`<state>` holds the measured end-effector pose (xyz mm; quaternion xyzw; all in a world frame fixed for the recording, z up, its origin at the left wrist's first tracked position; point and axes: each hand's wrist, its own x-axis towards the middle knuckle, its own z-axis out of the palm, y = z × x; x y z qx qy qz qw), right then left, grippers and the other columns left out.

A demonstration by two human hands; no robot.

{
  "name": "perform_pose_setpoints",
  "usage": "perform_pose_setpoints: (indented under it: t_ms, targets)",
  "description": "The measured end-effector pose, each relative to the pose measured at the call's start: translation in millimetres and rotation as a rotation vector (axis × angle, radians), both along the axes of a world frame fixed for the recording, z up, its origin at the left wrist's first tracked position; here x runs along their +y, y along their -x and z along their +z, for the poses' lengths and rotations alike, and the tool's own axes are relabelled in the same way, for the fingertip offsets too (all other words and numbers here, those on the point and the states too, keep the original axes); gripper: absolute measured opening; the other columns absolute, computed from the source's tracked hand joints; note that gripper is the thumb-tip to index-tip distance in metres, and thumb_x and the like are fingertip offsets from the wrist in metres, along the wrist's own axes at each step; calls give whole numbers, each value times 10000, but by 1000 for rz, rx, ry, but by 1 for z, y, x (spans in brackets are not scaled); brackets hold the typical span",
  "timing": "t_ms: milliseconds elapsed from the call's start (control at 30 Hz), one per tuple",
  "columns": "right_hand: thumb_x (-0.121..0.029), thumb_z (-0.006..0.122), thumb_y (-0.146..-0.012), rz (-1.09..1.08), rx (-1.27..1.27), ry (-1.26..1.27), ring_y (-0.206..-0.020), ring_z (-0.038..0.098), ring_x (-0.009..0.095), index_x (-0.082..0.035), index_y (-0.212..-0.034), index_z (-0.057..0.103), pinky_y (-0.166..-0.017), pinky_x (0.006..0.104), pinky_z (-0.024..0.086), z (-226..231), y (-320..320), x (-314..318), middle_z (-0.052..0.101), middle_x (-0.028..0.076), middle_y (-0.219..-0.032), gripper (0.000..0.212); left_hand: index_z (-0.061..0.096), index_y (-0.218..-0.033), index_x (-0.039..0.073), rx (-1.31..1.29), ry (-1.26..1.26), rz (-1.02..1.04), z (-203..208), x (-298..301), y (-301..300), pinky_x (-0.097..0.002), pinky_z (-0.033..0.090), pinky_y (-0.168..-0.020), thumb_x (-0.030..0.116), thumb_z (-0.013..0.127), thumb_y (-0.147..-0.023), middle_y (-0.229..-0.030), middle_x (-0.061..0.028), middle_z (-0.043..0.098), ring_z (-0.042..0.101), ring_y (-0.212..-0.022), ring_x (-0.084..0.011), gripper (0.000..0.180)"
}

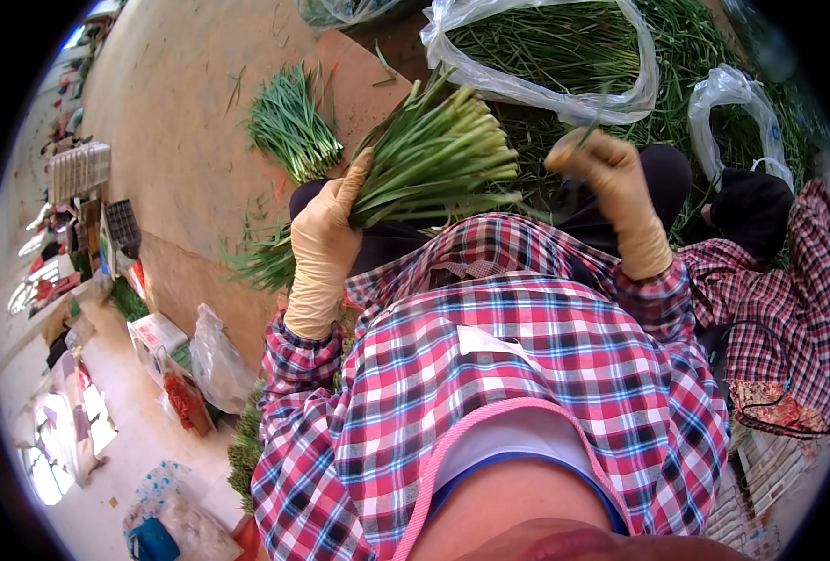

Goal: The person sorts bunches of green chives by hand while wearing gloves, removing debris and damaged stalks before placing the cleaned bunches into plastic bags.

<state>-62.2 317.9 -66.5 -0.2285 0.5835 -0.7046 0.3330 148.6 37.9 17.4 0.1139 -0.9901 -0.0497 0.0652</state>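
My left hand [331,224], in a cream glove, is wrapped round a thick bunch of green chives [443,154] above my lap. Their pale cut ends fan out to the right, and the leafy tips hang down at the left behind my wrist. Raised to the right of the bunch and apart from it, my gloved right hand [613,178] has its fingers curled together. A thin green chive leaf [587,134] shows at its fingertips, blurred by motion. Beyond my left hand, another chive bunch [293,126] lies on a brown board [363,79].
A clear plastic bag [647,79] stands open at the far right, with loose chives [555,42] in and around it. A smaller clear bag [705,103] is beside it. Another person's checked sleeve [761,280] is close on my right. Crates [80,168] and bags [214,360] stand at the left.
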Motion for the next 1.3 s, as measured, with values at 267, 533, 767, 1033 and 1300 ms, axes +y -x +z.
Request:
perform_pose_setpoints:
  t_ms: [267,533,767,1033,1300]
  targets:
    - [-171,719,-873,-178,458,-177,-851,650,123,-53,-1013,742,-724,239,500,23,27,-7,726,50,-909,185,503,-1399,265,146,89,-21,-1,-5,8,-358,527,-674,35,729,-678,-956,-52,668,649,-795,-269,790]
    - [-63,745,-813,-171,739,68,-823,672,158,-52,-971,739,-731,263,517,66,0,-27,729,74,-912,159,535,-1376,236,162,190,-163,4,-2,-4,-326,508,-599,-24,639,-666,-1005,-11,658,615,-701,-227,764]
    - [-154,713,-805,439,997,-166,-980,605,282,-102,-1035,721,-822,385,502,86,3,-60,667,75,-1034,236,554,-1356,234,186,183,-326,7,10,10,-304,483,-562,53,630,-732,-976,-1,644,590,-663,-195,654]
    - [-116,644,-925,310,219,113,-742,664,110,15,-999,699,-686,245,551,54,31,-31,729,70,-927,160,581,-1327,217,181,146,-313,-2,-3,-2,-311,486,-573,45,640,-716,-994,-11,650,599,-678,-200,638]
    - [-250,706,-891,-70,654,-409,-836,667,138,-46,-1086,716,-758,267,534,5,58,4,724,48,-952,283,644,-1248,229,183,162,-282,-7,-12,-4,-307,495,-583,50,655,-697,-1038,-14,675,617,-703,-199,579]
